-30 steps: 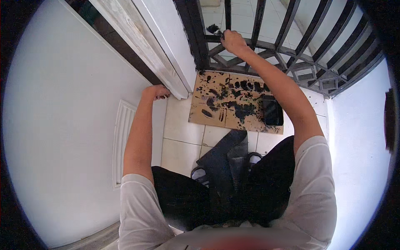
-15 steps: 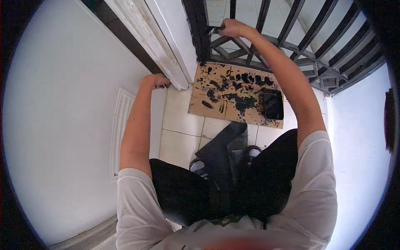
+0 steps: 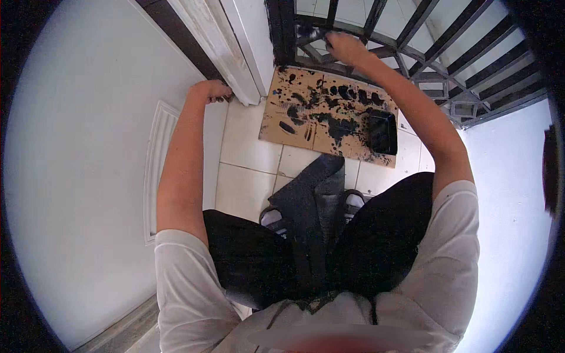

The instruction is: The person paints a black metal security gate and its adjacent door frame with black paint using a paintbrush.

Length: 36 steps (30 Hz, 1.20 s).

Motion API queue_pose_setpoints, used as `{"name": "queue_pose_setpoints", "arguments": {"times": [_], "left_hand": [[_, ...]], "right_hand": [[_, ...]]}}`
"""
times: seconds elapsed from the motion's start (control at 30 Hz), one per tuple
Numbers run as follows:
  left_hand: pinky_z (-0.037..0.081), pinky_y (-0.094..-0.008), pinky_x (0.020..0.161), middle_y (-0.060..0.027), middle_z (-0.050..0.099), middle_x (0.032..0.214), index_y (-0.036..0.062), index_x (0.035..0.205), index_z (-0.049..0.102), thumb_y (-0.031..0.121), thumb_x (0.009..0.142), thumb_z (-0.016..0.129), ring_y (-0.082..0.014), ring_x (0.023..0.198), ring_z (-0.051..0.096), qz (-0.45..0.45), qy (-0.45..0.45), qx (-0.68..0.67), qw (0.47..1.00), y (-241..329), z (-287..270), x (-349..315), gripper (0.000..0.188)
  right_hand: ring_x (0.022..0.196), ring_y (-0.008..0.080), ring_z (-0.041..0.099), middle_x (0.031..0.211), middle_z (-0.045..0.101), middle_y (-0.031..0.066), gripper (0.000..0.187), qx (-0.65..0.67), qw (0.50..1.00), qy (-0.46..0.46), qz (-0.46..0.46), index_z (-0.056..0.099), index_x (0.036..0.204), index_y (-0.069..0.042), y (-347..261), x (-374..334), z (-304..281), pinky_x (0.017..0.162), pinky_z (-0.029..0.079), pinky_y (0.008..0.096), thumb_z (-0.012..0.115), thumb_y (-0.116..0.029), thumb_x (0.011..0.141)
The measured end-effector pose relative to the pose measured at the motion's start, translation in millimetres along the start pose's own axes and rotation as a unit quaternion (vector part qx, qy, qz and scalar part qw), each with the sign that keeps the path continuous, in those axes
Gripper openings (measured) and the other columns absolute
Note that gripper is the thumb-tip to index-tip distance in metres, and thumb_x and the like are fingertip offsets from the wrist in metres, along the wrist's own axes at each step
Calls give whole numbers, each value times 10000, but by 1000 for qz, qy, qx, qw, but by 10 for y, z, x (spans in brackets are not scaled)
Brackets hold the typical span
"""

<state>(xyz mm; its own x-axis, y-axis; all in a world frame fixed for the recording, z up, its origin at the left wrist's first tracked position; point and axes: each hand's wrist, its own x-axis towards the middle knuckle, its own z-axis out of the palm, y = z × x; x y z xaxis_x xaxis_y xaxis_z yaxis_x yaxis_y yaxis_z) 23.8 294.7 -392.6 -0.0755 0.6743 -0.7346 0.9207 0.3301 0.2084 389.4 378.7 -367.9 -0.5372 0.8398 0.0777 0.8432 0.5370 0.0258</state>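
My right hand is closed around a paintbrush, of which a shiny metal part and dark bristles show, blurred. Its tip is at the black metal gate, close to the upright post on the left; whether it touches is too blurred to tell. My left hand has its fingers curled at the edge of the white door, next to the door frame. Below the gate lies a flattened cardboard sheet spattered with black paint. A black paint tray stands on its right part.
A dark cloth hangs between my knees, above the tiled floor. My sandalled feet are on either side of it. The white door frame stands between door and gate, and a pale wall rises on the right.
My right hand has moved to the right and nearer to me along the gate, with the paintbrush in it. My left hand stays at the door edge. The whole view has shifted slightly.
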Motion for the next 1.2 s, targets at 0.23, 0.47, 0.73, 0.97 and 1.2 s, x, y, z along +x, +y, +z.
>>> {"name": "queue_pose_setpoints", "arguments": {"times": [0.23, 0.47, 0.73, 0.97, 1.2], "left_hand": [[330, -288, 480, -5, 458, 586, 106, 728, 588, 422, 742, 511, -129, 513, 400, -5, 16, 52, 999, -9, 11, 221, 325], [337, -311, 486, -20, 457, 568, 83, 677, 560, 404, 743, 495, -146, 496, 410, -11, 27, 67, 997, 151, 7, 233, 334], [270, -267, 381, -4, 445, 584, 94, 802, 570, 393, 766, 503, -100, 449, 337, 2, 8, 14, 1000, 83, 31, 25, 309], [324, -274, 444, -11, 510, 663, 103, 821, 629, 418, 750, 508, -115, 516, 383, -1, 32, 46, 998, -9, 2, 47, 345], [322, -271, 446, 5, 500, 656, 115, 811, 613, 406, 759, 506, -108, 511, 377, -12, 6, 2, 1000, 4, -9, 109, 315]], "right_hand": [[937, 329, 559, 1000, 569, 165, 424, -73, 925, -371, -38, 444, 1130, -9, 253, -588, 675, 752, 484, 403, 567, -274, 822], [1055, 299, 495, 1165, 499, 135, 760, 19, 906, -412, 94, 457, 1193, -36, 748, -577, 451, 849, 438, 441, 642, -570, 684], [1099, 295, 476, 1250, 445, 151, 852, -5, 910, -388, 143, 400, 1255, -53, 960, -703, 317, 866, 422, 466, 690, -549, 626], [809, 259, 597, 985, 612, 143, 429, -32, 881, -435, 183, 505, 1162, -57, 914, -722, 373, 683, 467, 412, 570, -218, 769], [627, 210, 548, 810, 576, 109, 413, 34, 871, -443, 209, 429, 1208, -48, 1099, -662, 598, 548, 449, 370, 481, -227, 840]]}}
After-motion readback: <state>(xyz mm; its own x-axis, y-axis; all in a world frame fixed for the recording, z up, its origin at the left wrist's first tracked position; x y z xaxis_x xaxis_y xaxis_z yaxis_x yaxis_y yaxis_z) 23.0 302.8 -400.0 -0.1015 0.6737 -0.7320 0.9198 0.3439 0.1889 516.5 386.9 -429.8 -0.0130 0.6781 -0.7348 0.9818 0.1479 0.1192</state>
